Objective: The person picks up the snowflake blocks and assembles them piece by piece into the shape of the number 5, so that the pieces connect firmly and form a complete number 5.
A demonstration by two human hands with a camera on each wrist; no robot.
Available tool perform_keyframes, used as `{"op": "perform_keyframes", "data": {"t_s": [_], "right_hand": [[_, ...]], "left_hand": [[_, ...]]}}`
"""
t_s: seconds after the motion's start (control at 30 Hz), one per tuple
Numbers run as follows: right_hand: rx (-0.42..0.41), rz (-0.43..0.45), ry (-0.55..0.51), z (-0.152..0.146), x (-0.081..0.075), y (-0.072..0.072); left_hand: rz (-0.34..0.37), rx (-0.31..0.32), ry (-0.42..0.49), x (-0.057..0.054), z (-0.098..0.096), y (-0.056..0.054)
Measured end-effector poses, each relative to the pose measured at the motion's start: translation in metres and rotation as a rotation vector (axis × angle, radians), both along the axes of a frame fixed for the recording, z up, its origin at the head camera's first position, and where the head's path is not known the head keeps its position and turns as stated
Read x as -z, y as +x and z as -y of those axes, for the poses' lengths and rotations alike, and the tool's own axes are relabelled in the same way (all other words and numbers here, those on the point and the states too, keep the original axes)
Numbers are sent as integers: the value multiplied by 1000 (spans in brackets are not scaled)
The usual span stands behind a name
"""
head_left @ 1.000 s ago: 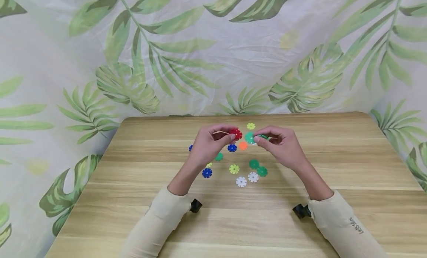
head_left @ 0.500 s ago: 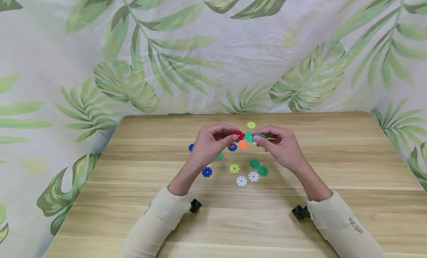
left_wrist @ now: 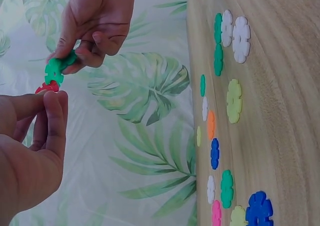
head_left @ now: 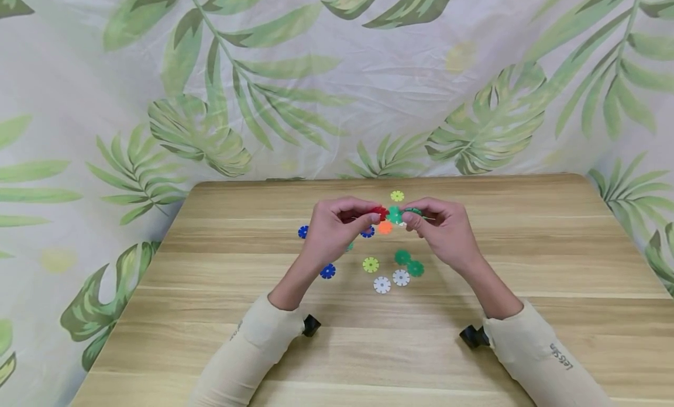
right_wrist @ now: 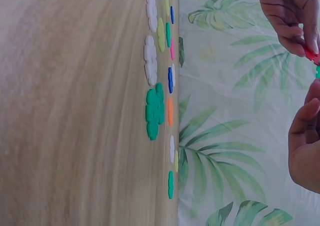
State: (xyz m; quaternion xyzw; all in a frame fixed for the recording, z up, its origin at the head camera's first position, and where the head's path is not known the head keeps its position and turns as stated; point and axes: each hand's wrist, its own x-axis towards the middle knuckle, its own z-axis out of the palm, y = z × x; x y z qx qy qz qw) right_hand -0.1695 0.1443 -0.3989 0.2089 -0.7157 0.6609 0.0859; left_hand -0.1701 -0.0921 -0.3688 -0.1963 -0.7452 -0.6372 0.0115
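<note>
In the head view my left hand (head_left: 334, 227) pinches a red snowflake disc (head_left: 380, 212), a flat plastic piece with a notched rim, between thumb and fingers. Facing it, my right hand (head_left: 446, 227) grips a green snowflake disc (head_left: 394, 214), with a second green disc (head_left: 413, 211) behind its fingertips. Both are held up over the far half of the table. The left wrist view shows the red disc (left_wrist: 48, 87) right at the lower edge of the green disc (left_wrist: 54, 72), overlapping it there. Fingers cover part of each piece.
Loose discs lie on the wooden table (head_left: 400, 360) below the hands: blue (head_left: 327, 271), yellow (head_left: 371, 265), white (head_left: 382, 285), green (head_left: 415, 268) and orange (head_left: 385, 227) ones among them. A pink disc (left_wrist: 216, 213) shows in the left wrist view. A leaf-print cloth (head_left: 295, 103) hangs behind.
My left hand has brought the red disc slightly right, closing the gap to the green disc. The right hand has stayed nearly in place, its fingers shifting a little.
</note>
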Motion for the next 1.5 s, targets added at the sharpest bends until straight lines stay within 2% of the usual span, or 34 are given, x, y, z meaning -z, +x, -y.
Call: {"op": "perform_keyframes", "data": {"t_s": [0.17, 0.33, 0.47, 0.57, 0.73, 1.1, 1.37, 1.5], "right_hand": [[19, 10, -24, 4, 2, 3], [42, 18, -29, 7, 3, 4], [25, 26, -19, 5, 3, 4], [7, 23, -3, 2, 1, 3], [-16, 21, 16, -2, -4, 2], [-22, 48, 88, -7, -7, 0], [-12, 95, 93, -10, -10, 0], [-43, 113, 107, -9, -11, 0]], "left_hand": [[-50, -1, 10, 1, -2, 1], [-64, -16, 9, 3, -5, 1], [-78, -16, 1, 4, -7, 1], [-86, 7, -8, 3, -7, 0], [-73, 53, -21, 3, -5, -2], [-37, 50, -51, 0, 2, -4], [-28, 64, -38, 1, 4, -5], [-27, 74, -30, 2, 2, -5]]}}
